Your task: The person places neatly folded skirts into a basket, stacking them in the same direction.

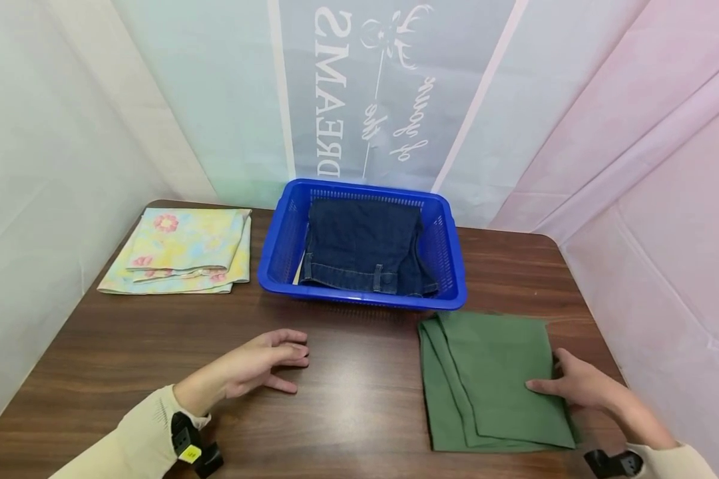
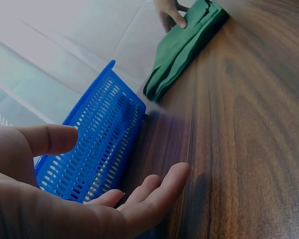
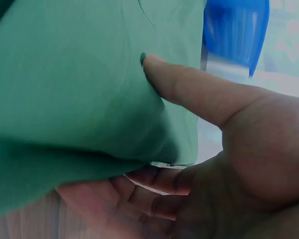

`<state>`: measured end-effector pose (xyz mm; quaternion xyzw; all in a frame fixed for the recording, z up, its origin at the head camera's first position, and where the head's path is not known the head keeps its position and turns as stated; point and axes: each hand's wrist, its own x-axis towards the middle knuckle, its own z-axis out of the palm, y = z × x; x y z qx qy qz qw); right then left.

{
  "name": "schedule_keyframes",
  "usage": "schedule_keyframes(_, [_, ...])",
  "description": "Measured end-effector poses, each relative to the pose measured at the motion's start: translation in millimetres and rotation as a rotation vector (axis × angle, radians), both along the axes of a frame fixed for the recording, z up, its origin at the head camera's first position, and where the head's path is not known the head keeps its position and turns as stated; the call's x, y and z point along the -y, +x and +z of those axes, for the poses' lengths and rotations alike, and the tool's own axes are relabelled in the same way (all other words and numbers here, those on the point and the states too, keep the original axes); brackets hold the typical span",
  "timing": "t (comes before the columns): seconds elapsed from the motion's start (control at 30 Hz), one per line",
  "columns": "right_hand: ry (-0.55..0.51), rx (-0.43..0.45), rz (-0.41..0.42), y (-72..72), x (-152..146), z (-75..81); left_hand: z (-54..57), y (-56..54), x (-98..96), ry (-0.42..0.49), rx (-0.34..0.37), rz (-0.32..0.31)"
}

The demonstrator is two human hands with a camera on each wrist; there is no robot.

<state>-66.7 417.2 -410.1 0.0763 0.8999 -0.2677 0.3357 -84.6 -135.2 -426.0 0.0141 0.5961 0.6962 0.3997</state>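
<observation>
A folded green cloth (image 1: 491,379) lies on the right of the table, its layers fanned at the left side. My right hand (image 1: 584,382) holds its right edge, with the thumb (image 3: 184,89) on top and the fingers tucked underneath, as the right wrist view shows. Over the table in front of the basket, my left hand (image 1: 260,366) is empty, its fingers loosely spread. Behind both hands stands a blue plastic basket (image 1: 359,298) with perforated sides. Folded dark blue jeans (image 1: 362,243) lie inside it, waistband toward me.
At the back left, a folded floral cloth (image 1: 186,239) in yellow, blue and pink rests on the wooden table (image 1: 347,406). Printed fabric (image 1: 389,86) hangs close behind the table, and pale fabric walls flank both sides.
</observation>
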Motion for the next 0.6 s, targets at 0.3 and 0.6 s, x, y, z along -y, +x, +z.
schedule_keyframes(0.3, [-0.228, -0.014, -0.057, 1.9, 61.3, -2.5, -0.5, 0.1, -2.5, 0.001, 0.015, -0.025])
schedule_keyframes(0.6, [-0.542, 0.023, -0.124, 6.0, 111.9, -8.0, 0.1, -0.5, -2.3, 0.020, 0.020, -0.042])
